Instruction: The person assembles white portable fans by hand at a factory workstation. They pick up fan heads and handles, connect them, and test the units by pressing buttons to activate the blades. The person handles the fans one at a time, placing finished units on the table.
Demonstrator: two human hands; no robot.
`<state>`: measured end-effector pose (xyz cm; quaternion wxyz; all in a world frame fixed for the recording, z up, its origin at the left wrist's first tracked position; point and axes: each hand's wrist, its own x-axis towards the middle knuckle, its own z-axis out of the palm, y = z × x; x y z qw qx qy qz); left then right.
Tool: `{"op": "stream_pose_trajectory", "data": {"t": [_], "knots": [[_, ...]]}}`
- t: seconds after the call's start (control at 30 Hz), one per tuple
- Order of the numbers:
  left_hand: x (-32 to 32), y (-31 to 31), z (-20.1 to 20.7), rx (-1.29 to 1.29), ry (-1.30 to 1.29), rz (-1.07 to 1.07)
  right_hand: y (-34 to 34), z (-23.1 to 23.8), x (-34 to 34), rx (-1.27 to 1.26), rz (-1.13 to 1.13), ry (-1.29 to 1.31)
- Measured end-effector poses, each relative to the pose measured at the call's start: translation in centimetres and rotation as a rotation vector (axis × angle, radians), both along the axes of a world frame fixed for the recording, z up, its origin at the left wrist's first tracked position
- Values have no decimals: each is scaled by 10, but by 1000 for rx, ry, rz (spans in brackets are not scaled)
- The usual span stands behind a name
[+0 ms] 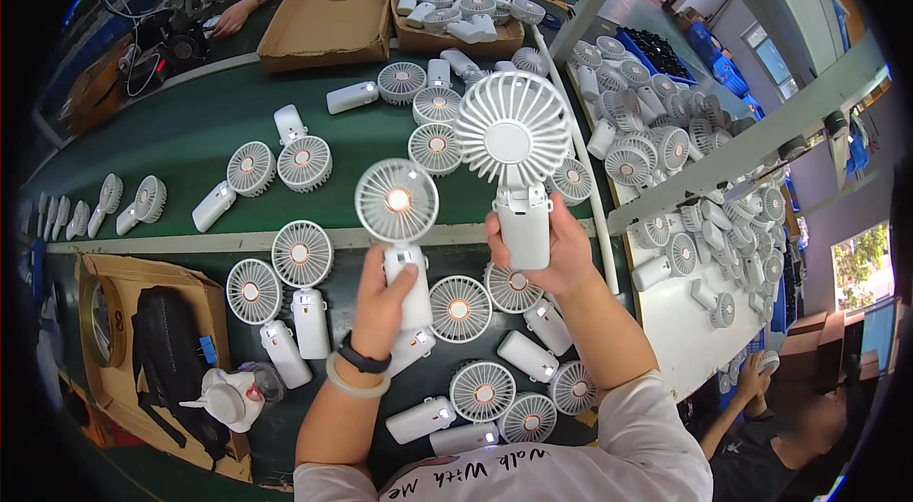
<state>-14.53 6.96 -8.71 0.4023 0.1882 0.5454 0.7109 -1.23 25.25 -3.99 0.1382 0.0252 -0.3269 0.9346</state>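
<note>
My left hand (378, 307) grips the handle of a white handheld fan (397, 201), thumb on the front of the handle. Its blades look blurred and an orange-white light glows at the hub. In my right hand (571, 250) is a second white handheld fan (512, 139), raised upright with a plain round hub and curved grille bars towards me. The fingers wrap round its handle from the right. Just below both hands, several like fans lie on the dark green bench, among them one with a copper-ringed hub (460, 310); small lights show on some handles.
More fans lie along the green conveyor (143, 136). Cardboard trays (323, 36) stand at the far side, near a co-worker's hand (231, 19). A white table (680, 350) piled with fans and a metal post are on the right. An open carton (242, 459) holds a black bag (171, 350).
</note>
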Motion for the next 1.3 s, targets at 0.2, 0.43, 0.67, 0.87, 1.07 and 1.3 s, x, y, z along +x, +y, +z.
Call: {"op": "stream_pose_trajectory", "data": {"t": [0.2,0.43,0.67,0.87,1.07,1.3], "knots": [[43,-26,-20,-68,-262,-63,-3,10,-12,186,-101,-297],[2,4,16,259,-74,80,-3,10,-27,662,-283,-290],[0,27,28,346,48,103,-6,11,-31,668,-254,-292],[4,28,16,348,40,73,-3,6,-29,577,-253,-288],[3,29,12,395,87,72,-7,8,-29,626,-284,-286],[0,25,18,493,-61,18,-9,7,-31,567,-264,-303]]}}
